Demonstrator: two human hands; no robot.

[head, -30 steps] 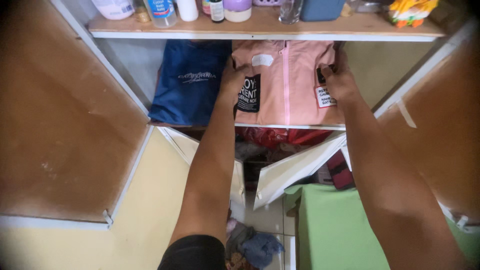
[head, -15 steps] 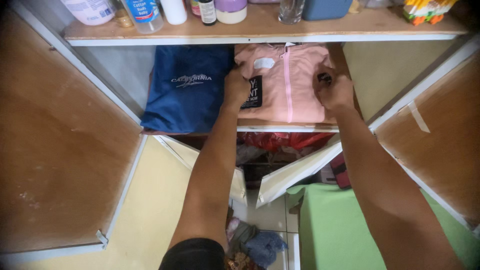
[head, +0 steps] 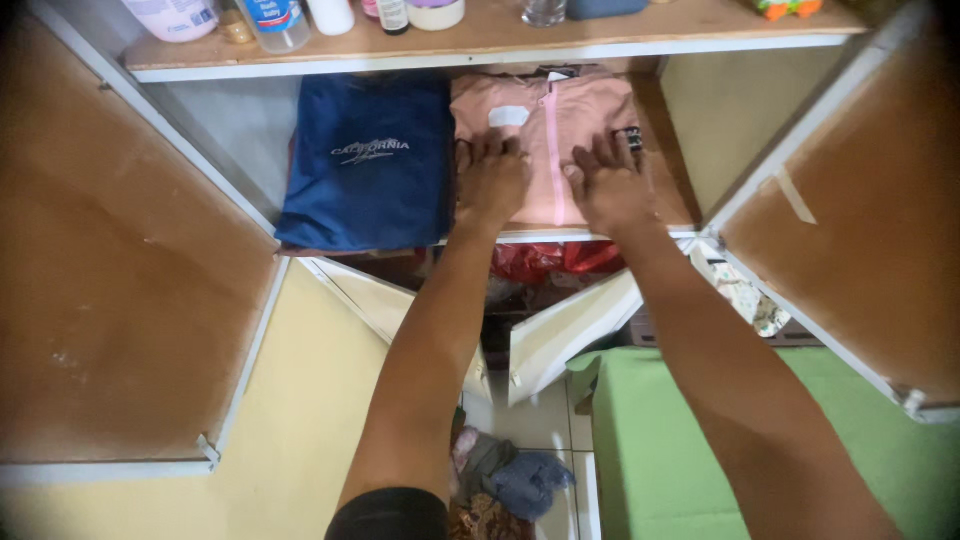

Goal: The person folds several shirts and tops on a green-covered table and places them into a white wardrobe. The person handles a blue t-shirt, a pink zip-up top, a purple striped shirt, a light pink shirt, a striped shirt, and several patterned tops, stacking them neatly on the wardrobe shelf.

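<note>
Left hand (head: 492,178) and right hand (head: 608,186) press flat, fingers spread and grasping nothing, on the folded pink jacket (head: 548,120) beneath them; uneven pushing may rumple it against the folded navy garment (head: 368,160) just left.

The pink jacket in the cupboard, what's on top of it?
Both hands press flat on the pink jacket: left hand, right hand. What lies beneath the jacket is covered.

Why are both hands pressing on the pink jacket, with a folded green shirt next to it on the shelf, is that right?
Almost. Both the left hand and right hand do press flat on the pink jacket, but the folded shirt beside it on the shelf is dark blue, not green. The head view shows this.
</note>
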